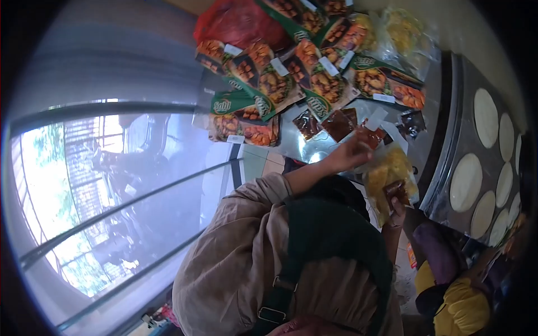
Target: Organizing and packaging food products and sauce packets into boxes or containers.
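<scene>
My right hand [397,213] holds a clear plastic bag of yellow food pieces [380,170], with its thumb on a dark red sauce sachet [396,191] against the bag's front. My left hand [355,151] reaches over the metal tabletop [290,132], its fingers at a red sauce sachet [373,137]; whether they grip it is unclear. Beside that sachet lie a reddish-brown sachet [339,124] and a dark one [307,124]. Another dark sachet [412,123] lies to the right. Several printed green and orange food pouches [269,80] overlap behind them.
A red plastic bag [241,23] and clear bags of yellow food [403,31] lie at the back. On the right, a dark griddle [445,168] bears several pale flatbreads [465,182]. A person in purple and yellow [462,306] is at the lower right. A shiny glazed metal surface [168,168] spans the left.
</scene>
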`<action>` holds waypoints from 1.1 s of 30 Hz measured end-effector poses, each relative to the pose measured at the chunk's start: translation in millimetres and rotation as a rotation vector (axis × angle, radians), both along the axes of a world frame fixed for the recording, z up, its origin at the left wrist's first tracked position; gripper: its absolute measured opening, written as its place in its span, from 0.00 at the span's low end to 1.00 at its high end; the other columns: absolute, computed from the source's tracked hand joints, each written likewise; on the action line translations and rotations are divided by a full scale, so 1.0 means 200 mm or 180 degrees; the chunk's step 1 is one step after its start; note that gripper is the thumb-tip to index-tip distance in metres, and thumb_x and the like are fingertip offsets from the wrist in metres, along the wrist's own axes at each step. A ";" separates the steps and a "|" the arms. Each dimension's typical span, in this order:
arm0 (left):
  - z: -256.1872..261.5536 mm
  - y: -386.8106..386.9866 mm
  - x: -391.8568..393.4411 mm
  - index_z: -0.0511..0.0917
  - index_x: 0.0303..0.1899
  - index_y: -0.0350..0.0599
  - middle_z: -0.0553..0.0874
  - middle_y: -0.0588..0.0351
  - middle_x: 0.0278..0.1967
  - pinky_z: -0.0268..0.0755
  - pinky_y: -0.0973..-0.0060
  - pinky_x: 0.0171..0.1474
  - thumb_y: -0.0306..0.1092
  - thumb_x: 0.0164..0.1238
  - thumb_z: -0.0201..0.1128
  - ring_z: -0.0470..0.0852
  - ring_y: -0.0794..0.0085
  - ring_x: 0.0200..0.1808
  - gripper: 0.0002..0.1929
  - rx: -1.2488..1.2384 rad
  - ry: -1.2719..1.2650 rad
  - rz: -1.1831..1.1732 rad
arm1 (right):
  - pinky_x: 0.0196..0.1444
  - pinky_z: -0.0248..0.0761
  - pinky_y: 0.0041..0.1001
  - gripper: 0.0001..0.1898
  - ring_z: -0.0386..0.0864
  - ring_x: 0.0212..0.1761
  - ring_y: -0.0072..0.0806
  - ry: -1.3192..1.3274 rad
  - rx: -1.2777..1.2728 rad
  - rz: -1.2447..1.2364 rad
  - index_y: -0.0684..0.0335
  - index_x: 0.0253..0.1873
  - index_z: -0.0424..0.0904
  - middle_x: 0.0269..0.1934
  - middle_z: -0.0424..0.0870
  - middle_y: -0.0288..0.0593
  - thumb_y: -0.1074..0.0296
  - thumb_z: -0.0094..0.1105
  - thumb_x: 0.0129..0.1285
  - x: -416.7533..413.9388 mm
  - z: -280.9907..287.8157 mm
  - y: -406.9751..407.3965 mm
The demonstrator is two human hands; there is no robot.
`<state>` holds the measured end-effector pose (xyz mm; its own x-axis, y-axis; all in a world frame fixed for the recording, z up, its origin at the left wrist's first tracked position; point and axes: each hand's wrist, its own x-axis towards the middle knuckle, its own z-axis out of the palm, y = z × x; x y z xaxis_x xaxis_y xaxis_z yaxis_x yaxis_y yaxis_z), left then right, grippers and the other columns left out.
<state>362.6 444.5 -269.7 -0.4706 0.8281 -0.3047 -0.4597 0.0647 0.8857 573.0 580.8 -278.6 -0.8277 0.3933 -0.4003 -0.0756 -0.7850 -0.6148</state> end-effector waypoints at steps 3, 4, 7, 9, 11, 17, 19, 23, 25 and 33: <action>0.08 -0.14 -0.02 0.54 0.59 0.35 0.72 0.48 0.50 0.63 0.73 0.55 0.39 0.53 0.65 0.70 0.68 0.54 0.37 -0.0371 0.0281 -0.0320 | 0.59 0.59 0.33 0.33 0.70 0.52 0.33 -0.0112 0.0077 0.0760 0.65 0.61 0.56 0.50 0.70 0.44 0.71 0.58 0.50 -0.17 0.05 -0.08; 0.13 -0.19 -0.06 0.54 0.59 0.34 0.71 0.48 0.51 0.62 0.72 0.57 0.41 0.46 0.69 0.69 0.67 0.55 0.41 -0.0713 0.0475 -0.0474 | 0.58 0.60 0.32 0.31 0.69 0.53 0.34 -0.0145 0.0166 0.0959 0.67 0.61 0.56 0.51 0.71 0.45 0.72 0.57 0.51 -0.25 0.11 -0.12; 0.19 -0.38 -0.07 0.55 0.59 0.35 0.72 0.49 0.51 0.62 0.72 0.57 0.39 0.43 0.72 0.69 0.67 0.54 0.43 -0.0884 0.0643 0.0011 | 0.59 0.59 0.30 0.28 0.69 0.54 0.35 -0.0810 0.0801 0.1700 0.69 0.58 0.61 0.52 0.71 0.47 0.75 0.56 0.50 -0.45 0.25 -0.21; 0.06 -0.47 -0.04 0.54 0.58 0.33 0.71 0.46 0.51 0.61 0.72 0.58 0.40 0.39 0.73 0.69 0.66 0.55 0.45 -0.0597 0.0721 0.0212 | 0.57 0.61 0.30 0.26 0.69 0.54 0.34 -0.0929 0.1079 0.1765 0.69 0.57 0.62 0.52 0.71 0.46 0.74 0.56 0.51 -0.55 0.33 -0.28; 0.13 -0.58 -0.05 0.54 0.58 0.34 0.71 0.47 0.51 0.61 0.72 0.58 0.38 0.39 0.73 0.69 0.67 0.55 0.45 -0.0748 0.0177 0.0737 | 0.55 0.63 0.30 0.26 0.70 0.54 0.33 -0.0859 0.1288 0.2107 0.68 0.57 0.63 0.51 0.71 0.45 0.74 0.57 0.51 -0.62 0.34 -0.34; 0.23 -0.83 -0.15 0.54 0.58 0.36 0.71 0.48 0.51 0.63 0.72 0.56 0.38 0.42 0.71 0.70 0.67 0.54 0.42 -0.0808 0.0420 0.0751 | 0.55 0.65 0.31 0.30 0.70 0.54 0.34 -0.0621 0.0331 0.1874 0.66 0.58 0.61 0.52 0.70 0.45 0.73 0.62 0.47 -0.76 0.39 -0.61; 0.28 -0.89 -0.22 0.54 0.57 0.35 0.71 0.47 0.50 0.62 0.72 0.56 0.41 0.42 0.70 0.71 0.66 0.53 0.42 -0.1003 0.0504 0.0626 | 0.56 0.65 0.31 0.31 0.70 0.54 0.35 -0.0427 -0.0322 0.1785 0.65 0.58 0.61 0.52 0.70 0.45 0.73 0.62 0.47 -0.77 0.34 -0.67; 0.14 -1.04 -0.40 0.57 0.55 0.35 0.71 0.46 0.50 0.59 0.69 0.56 0.54 0.51 0.59 0.69 0.65 0.54 0.37 -0.1019 0.0683 0.0420 | 0.55 0.66 0.35 0.31 0.70 0.52 0.38 -0.0791 -0.0116 0.1382 0.64 0.59 0.60 0.52 0.69 0.47 0.71 0.60 0.48 -0.77 0.22 -0.78; 0.12 -1.05 -0.49 0.59 0.54 0.34 0.71 0.44 0.50 0.58 0.63 0.56 0.58 0.50 0.57 0.69 0.61 0.55 0.39 -0.1167 0.0420 0.0248 | 0.55 0.66 0.36 0.31 0.70 0.52 0.39 -0.0585 -0.0283 0.1179 0.64 0.59 0.58 0.52 0.69 0.47 0.71 0.60 0.49 -0.76 0.18 -0.82; -0.16 -1.02 -0.52 0.55 0.60 0.37 0.49 0.41 0.64 0.26 0.35 0.57 0.63 0.44 0.59 0.37 0.46 0.67 0.47 -0.4043 0.2903 0.1351 | 0.53 0.68 0.35 0.26 0.72 0.51 0.36 -0.0182 -0.0649 0.0933 0.65 0.56 0.61 0.48 0.71 0.46 0.76 0.56 0.51 -0.76 0.17 -0.81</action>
<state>258.5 241.3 -301.2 -0.9860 0.0435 -0.1612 -0.0136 0.9414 0.3370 421.3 419.5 -244.8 -0.8675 0.0498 -0.4949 0.2009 -0.8751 -0.4402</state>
